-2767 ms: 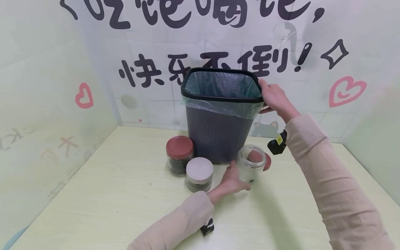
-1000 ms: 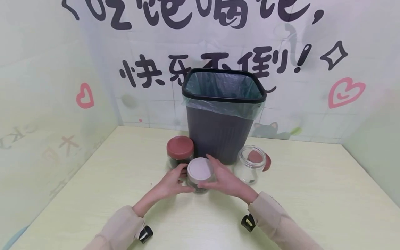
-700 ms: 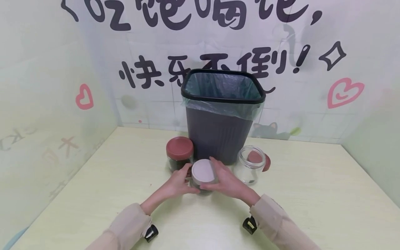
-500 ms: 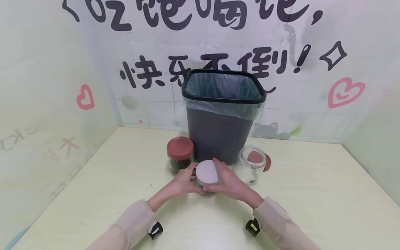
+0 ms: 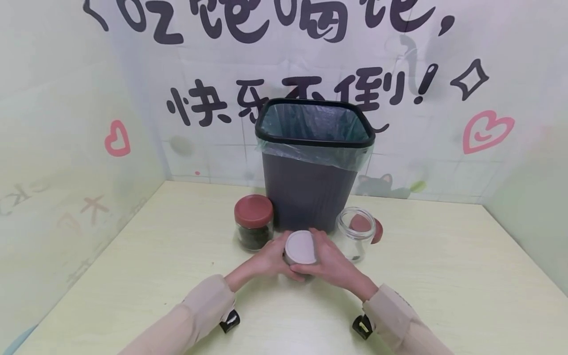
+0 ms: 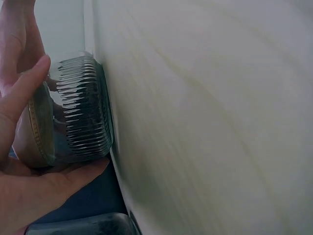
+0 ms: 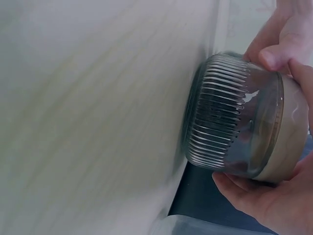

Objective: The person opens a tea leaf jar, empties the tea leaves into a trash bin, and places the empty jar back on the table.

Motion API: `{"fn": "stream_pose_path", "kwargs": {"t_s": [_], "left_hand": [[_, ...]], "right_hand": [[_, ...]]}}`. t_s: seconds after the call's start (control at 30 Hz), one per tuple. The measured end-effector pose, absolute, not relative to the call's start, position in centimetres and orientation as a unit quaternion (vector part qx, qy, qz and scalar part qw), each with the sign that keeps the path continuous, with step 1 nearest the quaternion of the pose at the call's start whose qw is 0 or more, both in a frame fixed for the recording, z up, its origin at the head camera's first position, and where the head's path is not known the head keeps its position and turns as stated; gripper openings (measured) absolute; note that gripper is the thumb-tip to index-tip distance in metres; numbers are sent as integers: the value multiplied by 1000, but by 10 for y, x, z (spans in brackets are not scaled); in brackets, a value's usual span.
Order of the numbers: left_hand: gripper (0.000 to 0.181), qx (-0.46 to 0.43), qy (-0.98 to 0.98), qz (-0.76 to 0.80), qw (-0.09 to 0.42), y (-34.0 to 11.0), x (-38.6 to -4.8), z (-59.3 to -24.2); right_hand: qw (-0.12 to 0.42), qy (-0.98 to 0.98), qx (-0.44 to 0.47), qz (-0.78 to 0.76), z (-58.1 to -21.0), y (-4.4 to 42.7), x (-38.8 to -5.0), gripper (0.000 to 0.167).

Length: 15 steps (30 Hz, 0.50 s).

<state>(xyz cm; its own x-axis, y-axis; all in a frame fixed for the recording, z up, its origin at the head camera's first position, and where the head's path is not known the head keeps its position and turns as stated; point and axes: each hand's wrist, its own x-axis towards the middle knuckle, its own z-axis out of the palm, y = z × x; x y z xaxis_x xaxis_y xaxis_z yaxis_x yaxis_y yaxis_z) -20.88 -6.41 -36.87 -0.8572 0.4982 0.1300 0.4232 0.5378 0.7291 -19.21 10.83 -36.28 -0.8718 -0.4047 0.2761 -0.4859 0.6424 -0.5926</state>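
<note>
A short ribbed glass jar (image 6: pixel 80 105) with a pale lid (image 5: pixel 300 247) stands upright on the table in front of the trash bin. It has dark contents. My left hand (image 5: pixel 271 259) grips it from the left, with the thumb (image 6: pixel 30 83) along the near side of the glass. From the right, my right hand (image 5: pixel 334 263) wraps the lid, and its fingers also reach onto the glass (image 7: pixel 215 112). Both hands hide most of the jar's body in the head view.
A dark trash bin (image 5: pixel 308 190) with a green liner stands behind the hands. To its left is a red-lidded jar (image 5: pixel 254 212) with dark contents. An open glass jar (image 5: pixel 355 236) stands on the right, a red lid (image 5: pixel 378 230) behind it. Printed walls enclose the table.
My right hand has left the bin's rim and my left hand the open jar. Both came to the pale-lidded jar, which has shifted right and slightly nearer, and their hold has tightened.
</note>
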Motion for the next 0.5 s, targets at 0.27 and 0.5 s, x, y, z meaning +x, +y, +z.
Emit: {"fn": "stream_pose_path", "kwargs": {"t_s": [0.27, 0.5], "left_hand": [[80, 273, 880, 386, 39, -60, -215, -370], [77, 276, 885, 371, 51, -60, -219, -368]], "right_hand": [[99, -912, 248, 311, -363, 108, -193, 72], [148, -906, 280, 281, -366, 112, -197, 65]]}}
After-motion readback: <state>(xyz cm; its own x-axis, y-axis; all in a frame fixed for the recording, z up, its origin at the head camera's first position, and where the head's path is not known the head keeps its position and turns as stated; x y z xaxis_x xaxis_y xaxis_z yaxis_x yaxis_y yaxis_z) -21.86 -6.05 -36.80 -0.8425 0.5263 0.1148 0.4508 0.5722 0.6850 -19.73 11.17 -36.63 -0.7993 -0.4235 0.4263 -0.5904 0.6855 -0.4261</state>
